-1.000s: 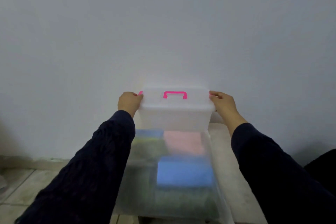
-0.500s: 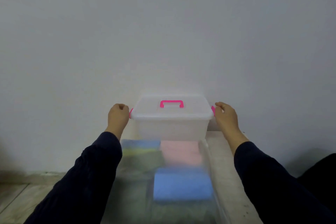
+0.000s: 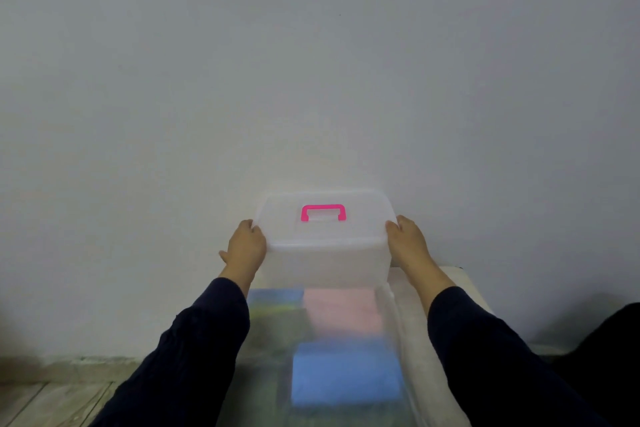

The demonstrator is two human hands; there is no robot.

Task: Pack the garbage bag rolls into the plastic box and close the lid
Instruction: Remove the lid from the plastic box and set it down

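Note:
A small clear plastic box [image 3: 325, 263] with its lid [image 3: 322, 232] on and a pink handle [image 3: 323, 212] stands against the white wall. My left hand [image 3: 244, 248] grips its left side and my right hand [image 3: 408, 243] grips its right side. In front of it, nearer to me, lies a larger clear bin [image 3: 398, 319] holding coloured garbage bag rolls: a blue one [image 3: 346, 374], a pink one [image 3: 341, 310] and green and yellow ones [image 3: 273, 315], all blurred.
A plain white wall [image 3: 311, 62] fills most of the view. Both containers rest on a pale surface [image 3: 467, 288] that ends at the right. Tiled floor [image 3: 41, 399] shows at the lower left, and a dark shape [image 3: 609, 357] at the lower right.
The view has tilted down, so the box sits lower in frame. My hands have shifted from the lid's pink side clips to the box's sides.

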